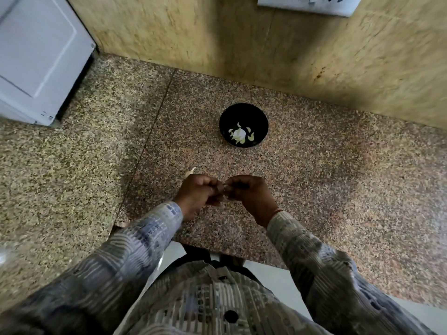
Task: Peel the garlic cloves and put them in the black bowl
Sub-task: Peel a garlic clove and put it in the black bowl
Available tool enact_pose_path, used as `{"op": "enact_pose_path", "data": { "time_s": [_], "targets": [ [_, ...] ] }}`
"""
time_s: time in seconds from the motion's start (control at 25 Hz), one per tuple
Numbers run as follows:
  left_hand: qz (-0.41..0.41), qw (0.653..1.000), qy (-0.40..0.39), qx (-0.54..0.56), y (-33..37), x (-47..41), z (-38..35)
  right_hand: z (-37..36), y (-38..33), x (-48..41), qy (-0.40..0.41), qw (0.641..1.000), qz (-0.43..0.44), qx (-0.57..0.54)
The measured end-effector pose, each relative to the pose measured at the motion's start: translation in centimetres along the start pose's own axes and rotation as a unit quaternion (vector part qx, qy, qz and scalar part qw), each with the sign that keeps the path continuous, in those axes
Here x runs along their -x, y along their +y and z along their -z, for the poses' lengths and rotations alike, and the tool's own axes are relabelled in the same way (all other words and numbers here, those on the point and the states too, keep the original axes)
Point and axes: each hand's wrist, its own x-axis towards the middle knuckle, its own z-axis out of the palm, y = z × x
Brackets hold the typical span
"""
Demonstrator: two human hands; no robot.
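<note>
A speckled granite counter (pixel 314 177) fills the scene, with a white appliance (pixel 36 56) at far left. The black bowl (pixel 255 117) stands at mid-counter and holds peeled cloves (pixel 240 135). Nearer, the left hand (pixel 197 193) and right hand (pixel 251 192) meet, curled fingers pinching a mostly hidden garlic clove (pixel 223 187). A pale garlic piece (pixel 190 171) lies just beyond the left hand.

The speckled granite table (pixel 338 177) carried a black bowl (pixel 242 112) near its middle. A pale garlic piece (pixel 190 171) lay at 7 o'clock from the bowl, well apart. A white appliance (pixel 36 56) stood far off at 10 o'clock.
</note>
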Motion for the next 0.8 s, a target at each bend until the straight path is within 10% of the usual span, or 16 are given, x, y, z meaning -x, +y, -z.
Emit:
{"op": "enact_pose_path", "data": {
  "time_s": [0.2, 0.32, 0.44, 0.48, 0.6, 0.68, 0.8],
  "targets": [
    [0.110, 0.956, -0.029, 0.270, 0.9, 2.0, -1.8, 1.4, -1.0, 1.2, -0.031, 0.994, 0.043, -0.093],
    [-0.138, 0.982, 0.127, -0.022, -0.9, 2.5, -3.5, 1.7, -1.5, 1.6, -0.009, 0.991, -0.023, -0.131],
    [-0.424, 0.793, 0.182, -0.398, -1.6, 2.7, -3.3, 2.2, -1.7, 2.5, -0.027, 0.966, -0.139, -0.215],
    [-0.434, 0.781, 0.173, -0.415, -1.8, 2.8, -3.5, 2.3, -1.7, 2.7, -0.030, 0.964, -0.149, -0.220],
    [-0.190, 0.971, 0.125, -0.072, -1.4, 3.4, -4.9, 2.9, -1.8, 3.2, -0.012, 0.978, -0.085, -0.191],
    [-0.071, 0.984, 0.086, 0.141, -1.3, 3.5, -5.7, 3.2, -2.1, 3.4, -0.016, 0.978, -0.058, -0.200],
    [-0.178, 0.968, 0.174, 0.008, -1.1, 4.4, -6.4, 2.9, -2.2, 3.5, 0.014, 0.982, -0.049, -0.181]
  ]
}}
